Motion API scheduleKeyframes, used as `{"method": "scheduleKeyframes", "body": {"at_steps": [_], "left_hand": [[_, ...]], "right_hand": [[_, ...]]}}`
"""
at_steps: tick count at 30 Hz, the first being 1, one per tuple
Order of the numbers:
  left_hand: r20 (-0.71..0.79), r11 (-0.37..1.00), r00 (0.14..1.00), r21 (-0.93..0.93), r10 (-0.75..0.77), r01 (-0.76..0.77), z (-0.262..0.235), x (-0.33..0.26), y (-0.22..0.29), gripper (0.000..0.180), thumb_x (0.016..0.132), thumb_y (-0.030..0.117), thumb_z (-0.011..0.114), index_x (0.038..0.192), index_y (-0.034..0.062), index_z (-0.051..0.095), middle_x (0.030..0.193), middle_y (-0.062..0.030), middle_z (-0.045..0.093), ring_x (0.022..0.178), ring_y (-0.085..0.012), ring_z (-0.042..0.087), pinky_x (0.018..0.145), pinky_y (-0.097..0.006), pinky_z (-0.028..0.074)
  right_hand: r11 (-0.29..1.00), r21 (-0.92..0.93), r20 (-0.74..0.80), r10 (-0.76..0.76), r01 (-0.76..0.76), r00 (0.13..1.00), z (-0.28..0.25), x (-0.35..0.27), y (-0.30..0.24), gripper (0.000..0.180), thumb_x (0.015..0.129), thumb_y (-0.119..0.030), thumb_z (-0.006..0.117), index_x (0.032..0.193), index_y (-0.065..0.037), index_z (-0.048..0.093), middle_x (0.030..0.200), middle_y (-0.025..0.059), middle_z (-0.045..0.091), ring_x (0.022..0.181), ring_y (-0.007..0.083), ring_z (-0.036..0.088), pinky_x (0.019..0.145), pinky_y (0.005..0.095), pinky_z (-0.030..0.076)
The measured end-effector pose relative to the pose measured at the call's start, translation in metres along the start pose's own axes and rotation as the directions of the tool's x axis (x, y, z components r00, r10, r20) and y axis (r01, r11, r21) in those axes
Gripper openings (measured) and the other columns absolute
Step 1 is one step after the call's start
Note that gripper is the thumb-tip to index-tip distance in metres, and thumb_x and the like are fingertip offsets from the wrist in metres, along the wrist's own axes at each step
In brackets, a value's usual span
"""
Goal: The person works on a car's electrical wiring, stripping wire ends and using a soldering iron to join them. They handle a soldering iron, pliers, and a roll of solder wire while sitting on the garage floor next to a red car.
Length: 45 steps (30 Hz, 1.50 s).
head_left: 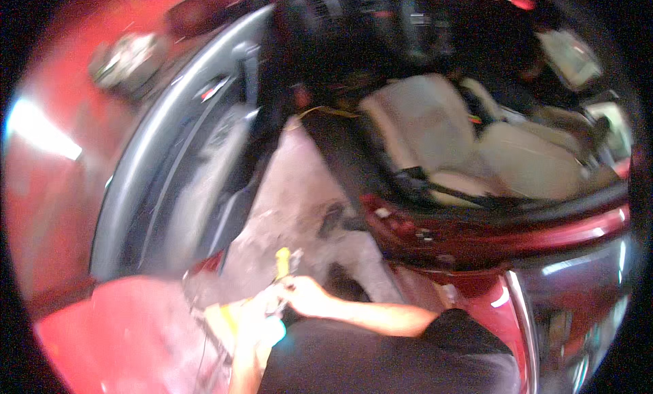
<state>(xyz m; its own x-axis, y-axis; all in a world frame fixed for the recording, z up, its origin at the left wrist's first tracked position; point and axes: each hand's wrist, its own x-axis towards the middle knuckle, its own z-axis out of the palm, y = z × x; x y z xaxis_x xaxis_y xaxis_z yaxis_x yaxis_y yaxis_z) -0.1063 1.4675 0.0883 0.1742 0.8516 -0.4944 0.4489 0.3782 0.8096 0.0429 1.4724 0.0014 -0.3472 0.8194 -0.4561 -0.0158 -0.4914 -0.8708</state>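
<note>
Yellow handle [283, 261], just beyond the fingers of the left hand [258, 311] and right hand [304, 297]; blur hides whether either grips it. A loose hold could drop it onto the floor [294, 179].

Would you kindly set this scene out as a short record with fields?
Left hand: beside the other, grip lost in glare
Right hand: close to the left, grip blurred
Yellow item: just beyond both hands; holder unclear
Door: open, at left
Seat: beige, inside the red car, at right
Floor: stained, between door and car
</note>
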Motion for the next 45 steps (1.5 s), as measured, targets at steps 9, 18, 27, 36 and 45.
{"method": "scheduleKeyframes", "body": {"at_steps": [9, 18, 27, 36, 45], "left_hand": [[-0.122, 0.969, 0.970, -0.156, -0.212, 0.192, -0.017, 0.039, -0.102, 0.040, 0.099, 0.035, 0.051, 0.083, 0.0013, 0.066, 0.068, -0.0058, 0.063, 0.061, -0.0159, 0.059, 0.059, -0.031, 0.047], [-0.084, 0.752, 0.996, -0.659, -0.025, -0.037, -0.025, 0.009, -0.073, 0.018, 0.092, 0.012, 0.062, 0.107, 0.0017, 0.062, 0.080, -0.0077, 0.066, 0.067, -0.0126, 0.058, 0.064, -0.025, 0.047], [-0.276, 0.794, 0.957, -0.599, -0.084, -0.103, -0.007, 0.003, -0.088, 0.015, 0.092, 0.008, 0.063, 0.103, -0.0009, 0.063, 0.079, -0.0067, 0.065, 0.070, -0.0131, 0.060, 0.065, -0.026, 0.048], [-0.317, 0.904, 0.940, -0.428, -0.125, -0.024, -0.003, -0.013, -0.091, 0.015, 0.093, 0.015, 0.061, 0.089, 0.0015, 0.065, 0.074, -0.0022, 0.065, 0.069, -0.0101, 0.058, 0.064, -0.026, 0.046], [-0.330, 0.770, 0.865, -0.631, -0.379, 0.096, 0.008, -0.091, -0.155, 0.024, 0.093, 0.026, 0.063, 0.091, 0.0018, 0.066, 0.079, -0.0033, 0.066, 0.073, -0.0110, 0.058, 0.067, -0.028, 0.047]], "right_hand": [[0.970, 0.226, -0.125, -0.060, 0.087, 0.990, 0.028, 0.033, 0.026, 0.018, 0.098, -0.022, 0.060, 0.094, -0.005, 0.066, 0.084, -0.0026, 0.063, 0.080, 0.0078, 0.054, 0.076, 0.0269, 0.045], [0.805, 0.579, 0.040, 0.131, -0.130, 0.991, 0.011, 0.042, 0.004, 0.024, 0.099, -0.031, 0.058, 0.088, -0.010, 0.060, 0.067, -0.0028, 0.051, 0.049, 0.0071, 0.038, 0.044, 0.0241, 0.029], [0.846, 0.521, 0.028, 0.115, -0.113, 0.993, 0.009, 0.042, 0.007, 0.021, 0.098, -0.029, 0.060, 0.087, -0.011, 0.061, 0.066, -0.0034, 0.054, 0.049, 0.0069, 0.042, 0.045, 0.0238, 0.031], [0.927, 0.311, 0.108, 0.185, -0.210, 0.977, 0.013, 0.026, 0.005, 0.013, 0.098, -0.022, 0.059, 0.094, -0.009, 0.059, 0.073, -0.0016, 0.052, 0.055, 0.0073, 0.041, 0.049, 0.0244, 0.032], [0.923, 0.215, 0.287, 0.254, -0.320, 0.924, 0.055, 0.022, 0.025, 0.015, 0.093, -0.024, 0.067, 0.090, -0.011, 0.060, 0.070, -0.0008, 0.049, 0.052, 0.0094, 0.040, 0.047, 0.0255, 0.032]]}}
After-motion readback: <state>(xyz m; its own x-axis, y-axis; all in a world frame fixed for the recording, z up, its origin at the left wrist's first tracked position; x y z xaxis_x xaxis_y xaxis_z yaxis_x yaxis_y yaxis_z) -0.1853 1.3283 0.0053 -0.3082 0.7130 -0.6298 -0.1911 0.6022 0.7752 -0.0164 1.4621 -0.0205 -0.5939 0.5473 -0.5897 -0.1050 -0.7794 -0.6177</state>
